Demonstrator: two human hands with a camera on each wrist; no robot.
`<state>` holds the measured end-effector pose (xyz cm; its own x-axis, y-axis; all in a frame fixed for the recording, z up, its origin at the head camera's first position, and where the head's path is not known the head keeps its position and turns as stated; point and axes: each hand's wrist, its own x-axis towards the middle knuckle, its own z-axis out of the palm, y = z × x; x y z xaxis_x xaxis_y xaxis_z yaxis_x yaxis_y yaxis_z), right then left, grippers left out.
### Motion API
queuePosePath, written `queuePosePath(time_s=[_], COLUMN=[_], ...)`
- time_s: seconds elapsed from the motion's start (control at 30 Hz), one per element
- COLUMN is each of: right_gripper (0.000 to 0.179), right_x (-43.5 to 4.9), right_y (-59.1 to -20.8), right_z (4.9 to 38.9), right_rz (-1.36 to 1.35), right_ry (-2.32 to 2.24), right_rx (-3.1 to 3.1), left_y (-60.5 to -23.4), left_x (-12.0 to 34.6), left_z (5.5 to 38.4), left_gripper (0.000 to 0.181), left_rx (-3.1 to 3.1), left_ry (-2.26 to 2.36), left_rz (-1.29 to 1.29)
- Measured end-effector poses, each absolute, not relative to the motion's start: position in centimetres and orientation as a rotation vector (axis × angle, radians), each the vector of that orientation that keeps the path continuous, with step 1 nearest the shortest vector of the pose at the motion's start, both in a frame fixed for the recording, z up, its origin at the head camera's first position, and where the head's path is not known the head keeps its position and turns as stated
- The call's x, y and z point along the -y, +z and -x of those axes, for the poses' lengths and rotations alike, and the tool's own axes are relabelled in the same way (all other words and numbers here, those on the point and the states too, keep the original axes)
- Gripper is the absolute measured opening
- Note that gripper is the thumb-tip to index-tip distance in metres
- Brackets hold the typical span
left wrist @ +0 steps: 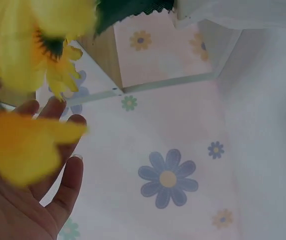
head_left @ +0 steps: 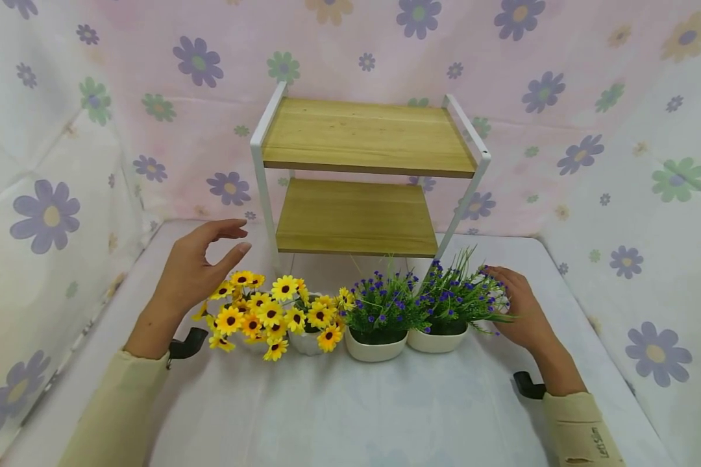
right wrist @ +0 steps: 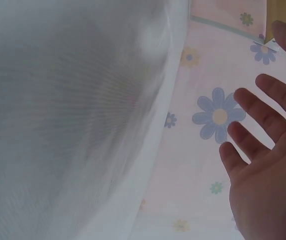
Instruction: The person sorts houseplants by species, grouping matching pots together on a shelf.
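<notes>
My left hand [head_left: 195, 269] hovers behind the leftmost potted yellow flowers [head_left: 242, 318], fingers loosely bent and nothing held. In the left wrist view, blurred yellow petals [left wrist: 25, 150] cover part of that hand. A second yellow-flower plant stands beside it in a white pot [head_left: 308, 344]. To the right are two green plants with small purple flowers, in white oval pots [head_left: 376, 350]. My right hand [head_left: 522, 311] is beside the rightmost purple-flowered plant [head_left: 450, 295], whose leaves overlap the fingertips. The right wrist view shows its fingers [right wrist: 263, 112] spread, holding nothing.
Behind the plants stands a two-tier rack with white metal sides and wooden shelves [head_left: 368, 133]. A white cloth [head_left: 350, 415] covers the table. Flower-patterned fabric [head_left: 362, 39] hangs at the back and both sides. Each wrist wears a black mount [head_left: 188, 344].
</notes>
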<state>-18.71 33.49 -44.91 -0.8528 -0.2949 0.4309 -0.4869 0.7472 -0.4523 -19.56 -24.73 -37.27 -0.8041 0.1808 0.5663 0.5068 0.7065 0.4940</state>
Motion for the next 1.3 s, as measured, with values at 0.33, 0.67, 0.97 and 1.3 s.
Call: queuePosePath(time_s=[0.33,0.67,0.97,1.3], right_gripper=[0.065,0.062,0.084,0.080], right_x=[-33.3,-33.0,-32.5,-31.8], right_y=[-44.5,-45.2,-45.2,-45.5], right_z=[17.9,17.9,17.1,17.3], right_rz=[-0.641,-0.942,-0.873,-0.858], right_ry=[1.101,0.967,1.112,1.092], right_rx=[2.745,2.778,2.886,2.900], left_y=[-37.2,-37.0,-36.7,-36.9], left_x=[23.6,22.5,21.8,21.3], left_z=[19.6,19.3,19.4,19.5], left_gripper=[0.043,0.037,0.032,0.022], left_rx=[2.434,2.419,2.407,2.363], left_ry=[-0.912,-0.954,-0.955,-0.955], left_rz=[0.582,0.615,0.629,0.571])
